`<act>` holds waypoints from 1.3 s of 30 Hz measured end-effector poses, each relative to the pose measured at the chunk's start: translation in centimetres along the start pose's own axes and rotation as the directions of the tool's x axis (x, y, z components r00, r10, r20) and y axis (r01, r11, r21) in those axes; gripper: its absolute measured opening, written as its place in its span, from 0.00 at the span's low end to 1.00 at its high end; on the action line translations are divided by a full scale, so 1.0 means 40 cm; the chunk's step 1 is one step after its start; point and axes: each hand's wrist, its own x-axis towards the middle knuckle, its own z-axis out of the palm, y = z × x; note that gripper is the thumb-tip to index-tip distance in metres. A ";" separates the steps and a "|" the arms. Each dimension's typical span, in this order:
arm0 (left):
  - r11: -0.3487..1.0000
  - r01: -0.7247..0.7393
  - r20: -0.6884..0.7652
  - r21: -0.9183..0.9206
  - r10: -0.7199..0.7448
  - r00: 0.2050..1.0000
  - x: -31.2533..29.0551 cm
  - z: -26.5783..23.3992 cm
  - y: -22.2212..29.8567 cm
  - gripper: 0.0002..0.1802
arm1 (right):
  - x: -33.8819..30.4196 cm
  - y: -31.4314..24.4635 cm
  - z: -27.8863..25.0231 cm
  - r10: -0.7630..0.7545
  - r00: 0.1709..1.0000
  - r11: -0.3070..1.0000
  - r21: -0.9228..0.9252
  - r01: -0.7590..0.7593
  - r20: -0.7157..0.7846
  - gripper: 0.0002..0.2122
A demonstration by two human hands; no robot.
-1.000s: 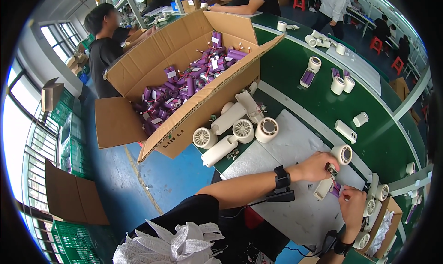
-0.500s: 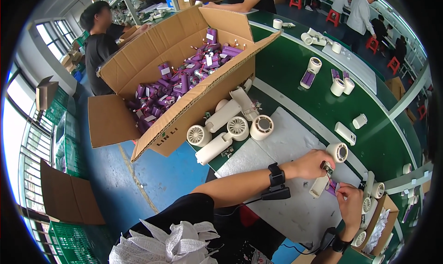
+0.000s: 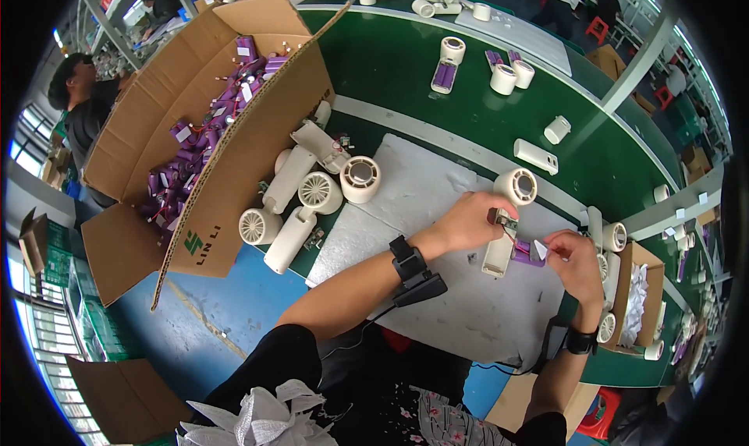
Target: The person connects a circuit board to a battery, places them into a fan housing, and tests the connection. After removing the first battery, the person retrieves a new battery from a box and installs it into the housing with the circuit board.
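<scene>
My left hand (image 3: pixel 471 226) grips a white handheld fan (image 3: pixel 516 187) at its neck, above the grey mat (image 3: pixel 382 247). The fan's handle lies open, with a small circuit board and thin wires showing beside my fingers. A purple battery pack (image 3: pixel 528 253) sits beside the open handle. My right hand (image 3: pixel 573 260) is closed, thumb and forefinger pinching a small white label (image 3: pixel 539 249) on the pack. Both wrists wear black bands with small devices.
A large cardboard box (image 3: pixel 257 126) full of purple battery packs stands at left. Several white fans (image 3: pixel 318 192) lie beside it. Fan parts (image 3: pixel 536 156) lie on the green table (image 3: pixel 398 56). At right, a small carton (image 3: pixel 636 298) holds white paper. Another person (image 3: pixel 82 111) works at far left.
My view has turned right, so the box and table shift left in it. The pack stands out more beside the handle, and the white label now shows between my right fingers.
</scene>
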 end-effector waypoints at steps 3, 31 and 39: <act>0.999 0.034 0.003 0.018 -0.034 0.999 -0.001 -0.007 0.014 0.18 | 0.015 0.046 -0.044 0.151 0.979 0.983 0.127 -0.134 -0.138 0.03; 0.993 0.038 0.022 0.111 -0.041 0.999 -0.005 -0.026 0.019 0.19 | 0.014 -0.067 0.023 0.053 0.861 0.688 0.606 -0.399 0.506 0.31; 0.978 -0.036 0.004 0.205 0.036 0.999 -0.008 -0.020 0.032 0.17 | 0.007 -0.067 0.014 -0.100 0.864 0.657 0.684 -0.315 0.494 0.37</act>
